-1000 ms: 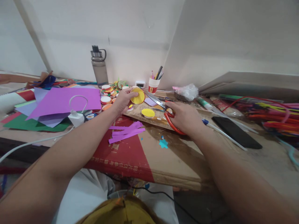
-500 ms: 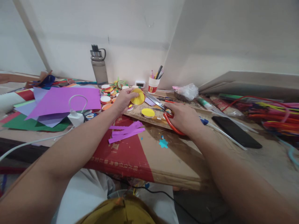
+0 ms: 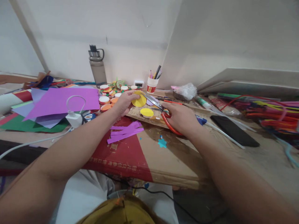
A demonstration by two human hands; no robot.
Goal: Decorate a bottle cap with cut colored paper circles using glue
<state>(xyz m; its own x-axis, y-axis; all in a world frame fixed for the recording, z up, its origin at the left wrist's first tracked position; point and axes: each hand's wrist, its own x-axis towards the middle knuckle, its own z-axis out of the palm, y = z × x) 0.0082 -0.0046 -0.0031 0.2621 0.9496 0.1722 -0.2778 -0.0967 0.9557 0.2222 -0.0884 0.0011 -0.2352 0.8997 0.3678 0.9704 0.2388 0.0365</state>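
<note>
The left hand point(image 3: 127, 100) pinches a yellow disc point(image 3: 139, 99); the right (palm down) grips red-handled scissors point(image 3: 166, 119).

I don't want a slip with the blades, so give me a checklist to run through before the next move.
1. Left hand holding the yellow disc: ok.
2. Right hand holding the scissors by the red handles: ok.
3. Left fingertips clear of the blades: cannot tell; they look close to the tips.
4. Blades touching the disc: cannot tell from this one view.
5. Purple strips away from the blades: ok.
6. Bottle standing upright: ok.
</note>
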